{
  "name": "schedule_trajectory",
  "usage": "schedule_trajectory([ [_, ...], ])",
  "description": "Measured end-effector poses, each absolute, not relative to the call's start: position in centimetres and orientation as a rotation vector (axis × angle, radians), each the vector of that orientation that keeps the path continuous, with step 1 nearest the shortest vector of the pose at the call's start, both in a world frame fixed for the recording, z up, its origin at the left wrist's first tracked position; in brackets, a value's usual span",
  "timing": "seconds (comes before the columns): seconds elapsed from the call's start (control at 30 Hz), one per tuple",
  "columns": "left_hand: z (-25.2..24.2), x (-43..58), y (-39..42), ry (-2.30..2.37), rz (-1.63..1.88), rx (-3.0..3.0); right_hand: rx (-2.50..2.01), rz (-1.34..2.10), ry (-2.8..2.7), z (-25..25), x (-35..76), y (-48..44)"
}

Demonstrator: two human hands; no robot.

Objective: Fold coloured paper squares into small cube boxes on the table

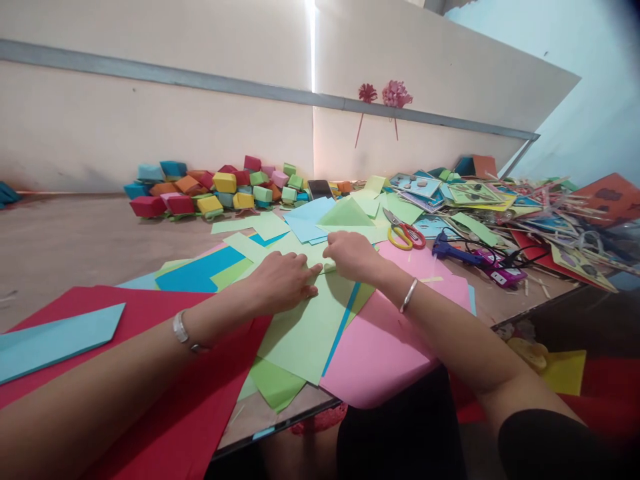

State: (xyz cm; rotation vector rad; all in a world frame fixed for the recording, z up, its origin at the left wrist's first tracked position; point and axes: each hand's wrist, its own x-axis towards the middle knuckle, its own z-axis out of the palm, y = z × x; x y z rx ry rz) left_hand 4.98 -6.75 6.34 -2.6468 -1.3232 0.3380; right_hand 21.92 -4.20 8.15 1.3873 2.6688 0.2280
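A light green sheet of paper [300,333] lies on a pile of coloured paper in front of me. On its upper part rests my left hand [285,281], pressing down with fingertips apart. My right hand [351,257] is closed beside it, fingers pinched at the sheet's upper area; the exact grip is partly hidden. The two hands are nearly touching. Beyond them sit a folded green paper [347,213] and light blue paper pieces [306,220]. Scissors [403,233] with yellow and red handles lie right of my right hand.
Small coloured paper boxes [227,183] are heaped along the back wall. A blue glue gun [455,250] and a purple power strip [500,270] lie at right, near piled cards and sticks [540,213]. Pink sheets [390,333] and red sheets [200,387] reach the table's front edge.
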Motion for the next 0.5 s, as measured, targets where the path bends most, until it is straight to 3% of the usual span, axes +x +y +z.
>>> schedule_trajectory([
  [0.23,5.9,4.7,-6.5,-1.27,0.279,-2.678,1.193,0.109,2.466,7.6,19.6,-8.5],
  [0.5,6.1,4.7,-6.4,-1.298,0.331,-2.678,1.48,0.125,2.243,9.4,21.9,-7.0],
])
